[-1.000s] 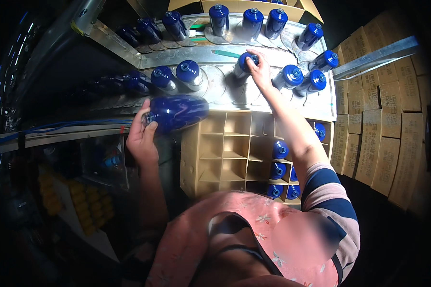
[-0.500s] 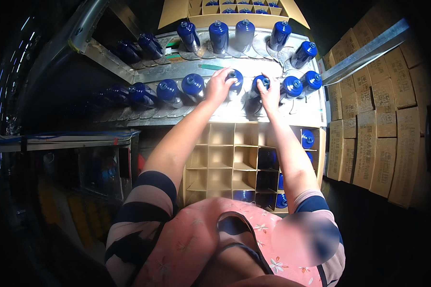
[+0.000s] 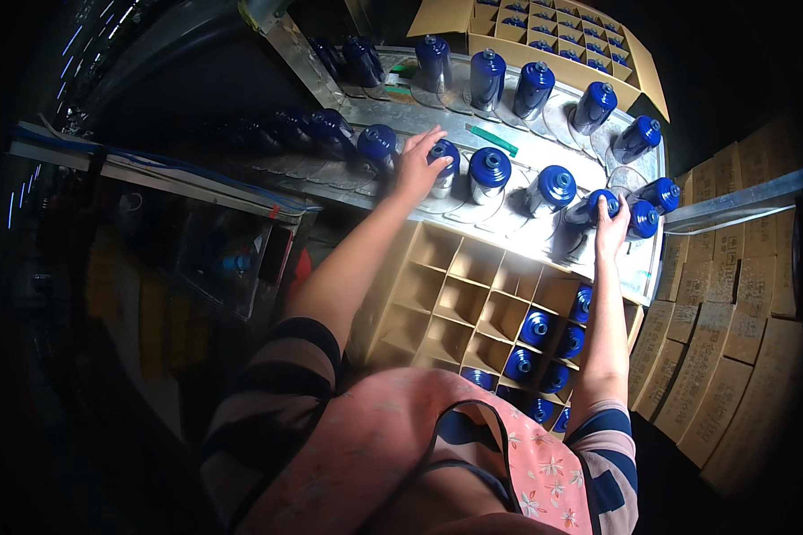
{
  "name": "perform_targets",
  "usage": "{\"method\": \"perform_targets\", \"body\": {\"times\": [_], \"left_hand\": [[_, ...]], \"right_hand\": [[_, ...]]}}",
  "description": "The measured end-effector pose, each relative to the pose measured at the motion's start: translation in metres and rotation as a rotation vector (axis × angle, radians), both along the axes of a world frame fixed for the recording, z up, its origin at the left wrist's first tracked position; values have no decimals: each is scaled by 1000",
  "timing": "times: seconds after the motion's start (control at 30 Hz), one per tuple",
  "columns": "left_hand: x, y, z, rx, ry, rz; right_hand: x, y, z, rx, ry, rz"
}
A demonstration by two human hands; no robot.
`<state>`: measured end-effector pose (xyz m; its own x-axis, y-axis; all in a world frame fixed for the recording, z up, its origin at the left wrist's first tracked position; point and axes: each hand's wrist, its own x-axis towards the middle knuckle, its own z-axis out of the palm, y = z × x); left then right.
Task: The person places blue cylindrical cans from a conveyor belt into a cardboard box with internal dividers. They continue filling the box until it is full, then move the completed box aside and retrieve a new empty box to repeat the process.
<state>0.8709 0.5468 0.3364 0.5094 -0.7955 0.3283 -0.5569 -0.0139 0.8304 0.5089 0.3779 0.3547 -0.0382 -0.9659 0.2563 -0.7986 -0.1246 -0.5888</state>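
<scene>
Shifted since half a second earlier: left hand [image 3: 413,169] and right hand [image 3: 611,230], from neighbouring bottles to a wider spread, with two standing bottles [image 3: 491,169] now between; view also turned, carton rows now aslant.

Left grip, near twelve o'clock: wide, fingers extended toward one o'clock, thumb lower, neck of first blue bottle [image 3: 447,178] in the gap. Firmness of contact: cannot tell.

Right grip, between two and three o'clock: narrow, closed on second blue bottle [image 3: 584,212] near the neck; thumb over the shoulder, remaining fingers along the right side, partly hidden. Leaning in view; true tilt or lens bend, cannot tell.

Left forearm [image 3: 352,254]: bare, slanting from eight o'clock up toward one, elbow bent. Right forearm [image 3: 608,330]: nearly vertical, directed toward twelve. Striped sleeves on both upper arms; pink flowered apron [image 3: 348,446] toward six o'clock.

Beneath and around both grips: conveyor [image 3: 473,210] of overlapping metal plates, carrying two rows of blue bottles. Slim green tool [image 3: 492,140] at one o'clock, lying between rows.

Farther out: divided carton [image 3: 391,290] at four o'clock, just below conveyor, bottles mainly in right and lower cells; second divided carton [image 3: 442,18] at one o'clock, bottles inside; stacked cartons [image 3: 718,366] between three and four; metal bar [image 3: 740,198] above those.
</scene>
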Motion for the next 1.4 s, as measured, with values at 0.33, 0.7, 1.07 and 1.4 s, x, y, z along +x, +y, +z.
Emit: {"method": "perform_targets", "body": {"times": [0.33, 0.7, 1.07, 1.4], "left_hand": [[-6, -9, 1, 3, 163, -62], [110, 33, 19, -87, 28, 355], [116, 30, -2, 216, 31, 157], [126, 32, 17, -30, -15, 121]], "right_hand": [[-83, 92, 35, -318, -98, 12], [-226, 187, -22, 326, 242, -318], [-239, 155, -20, 625, -729, -238], [-265, 156, -35, 513, -549, -98]]}}
